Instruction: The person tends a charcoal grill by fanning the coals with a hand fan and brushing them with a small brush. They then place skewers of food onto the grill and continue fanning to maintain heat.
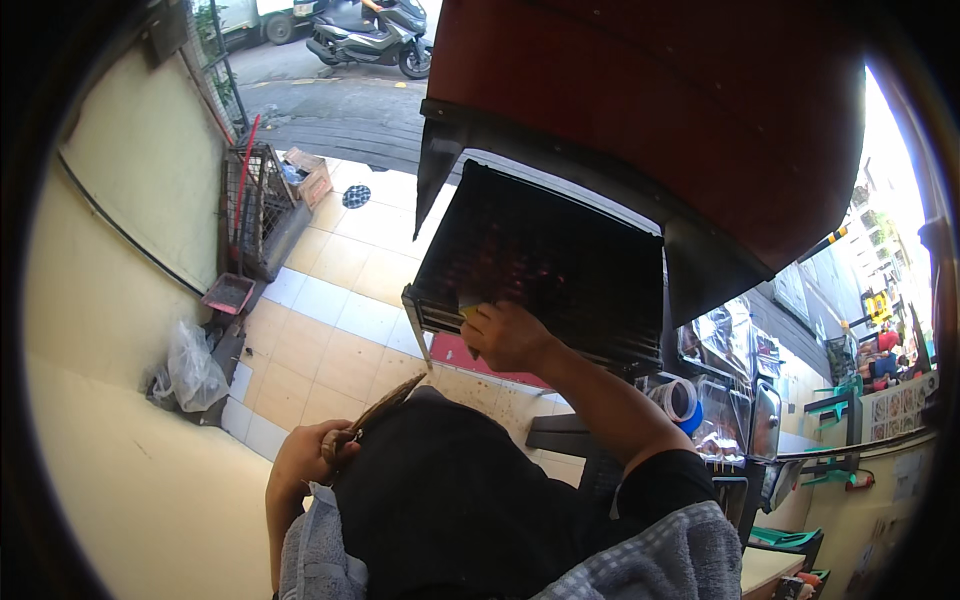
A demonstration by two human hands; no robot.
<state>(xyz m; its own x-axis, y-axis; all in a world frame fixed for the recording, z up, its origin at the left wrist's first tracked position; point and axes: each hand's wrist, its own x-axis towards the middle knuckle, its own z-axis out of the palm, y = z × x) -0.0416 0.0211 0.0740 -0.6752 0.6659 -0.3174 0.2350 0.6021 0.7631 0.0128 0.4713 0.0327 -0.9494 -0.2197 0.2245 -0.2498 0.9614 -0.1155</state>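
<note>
My left hand grips the handle of a flat woven hand fan, held edge-on beside my black clothing at waist height. My right hand reaches over the front edge of a dark charcoal grill. Its fingers are closed on a small tool with a yellow part; the fingers hide most of it, so its kind is unclear. Red embers glow behind that hand, inside the grill. The far part of the grill lies in deep shadow.
A dark red metal hood overhangs the grill. Covered trays and a plastic tub stand to the right. Along the left wall are a red dustpan, a wire cage and a plastic bag. A scooter is on the street.
</note>
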